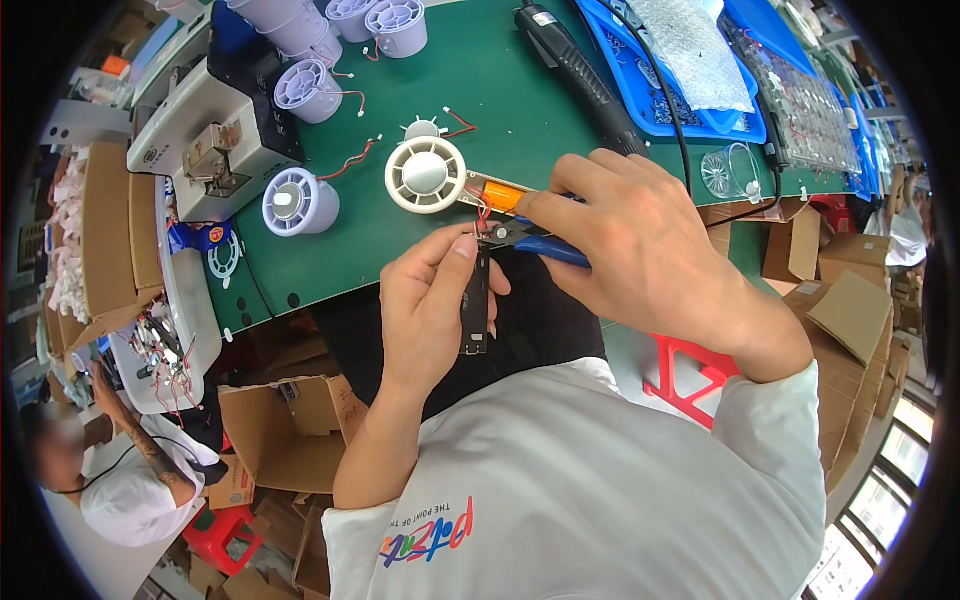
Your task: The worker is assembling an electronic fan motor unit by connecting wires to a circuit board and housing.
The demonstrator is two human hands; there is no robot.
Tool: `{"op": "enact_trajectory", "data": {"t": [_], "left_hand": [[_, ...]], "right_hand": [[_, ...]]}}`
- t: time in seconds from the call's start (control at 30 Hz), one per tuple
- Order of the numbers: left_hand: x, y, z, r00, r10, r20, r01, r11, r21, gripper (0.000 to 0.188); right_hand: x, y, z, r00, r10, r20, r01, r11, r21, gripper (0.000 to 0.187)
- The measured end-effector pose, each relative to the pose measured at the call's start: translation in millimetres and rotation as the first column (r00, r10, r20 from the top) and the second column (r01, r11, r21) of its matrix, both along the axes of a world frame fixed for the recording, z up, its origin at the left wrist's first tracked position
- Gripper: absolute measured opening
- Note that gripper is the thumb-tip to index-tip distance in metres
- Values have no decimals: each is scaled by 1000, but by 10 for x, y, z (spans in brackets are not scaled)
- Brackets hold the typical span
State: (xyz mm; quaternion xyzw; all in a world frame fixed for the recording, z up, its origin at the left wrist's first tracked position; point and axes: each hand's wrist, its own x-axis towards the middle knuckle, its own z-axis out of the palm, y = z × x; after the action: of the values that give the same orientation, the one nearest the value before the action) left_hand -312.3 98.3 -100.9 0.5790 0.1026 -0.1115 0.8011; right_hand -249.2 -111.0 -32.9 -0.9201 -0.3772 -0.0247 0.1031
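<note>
My left hand pinches a narrow black circuit board upright near the table's front edge. Closed round blue-handled pliers or cutters is my right hand; the tool's jaws meet the board's top end, where thin red wires come in. Those wires lead toward a cream fan unit with a round grille and an open handle shell. An orange battery cell sits in that shell, partly hidden by my right fingers. Whether the jaws grip a wire cannot be made out.
Lavender fan housings with wires stand on the green table. A grey-white machine is at left, a black electric screwdriver and blue tray at back right. Cardboard boxes surround the table; a person sits at lower left.
</note>
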Motion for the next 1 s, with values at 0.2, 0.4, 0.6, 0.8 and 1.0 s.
{"op": "enact_trajectory", "data": {"t": [0.2, 0.4, 0.6, 0.8, 1.0], "left_hand": [[-4, 4, -1, 1000, 15, -23, -16, 997, -69, 32], [8, -3, -22, 998, 33, -55, -40, 990, -132, 32], [-5, -28, -21, 999, 48, 8, -48, 998, -35, 31], [0, -55, 4, 999, 45, -2, -45, 999, 16, 30], [7, -41, 11, 1000, 26, 3, -26, 999, 31, 30]], "right_hand": [[-27, -22, -81, 1000, 1, -6, 0, 996, 87, 31], [-110, -36, -224, 996, -67, -64, 78, 979, 187, 32], [-101, -46, -168, 997, -70, -14, 72, 983, 172, 32], [-77, -24, -116, 998, -60, 13, 58, 986, 156, 32], [-39, -11, -91, 999, -33, 14, 32, 997, 72, 32]]}}
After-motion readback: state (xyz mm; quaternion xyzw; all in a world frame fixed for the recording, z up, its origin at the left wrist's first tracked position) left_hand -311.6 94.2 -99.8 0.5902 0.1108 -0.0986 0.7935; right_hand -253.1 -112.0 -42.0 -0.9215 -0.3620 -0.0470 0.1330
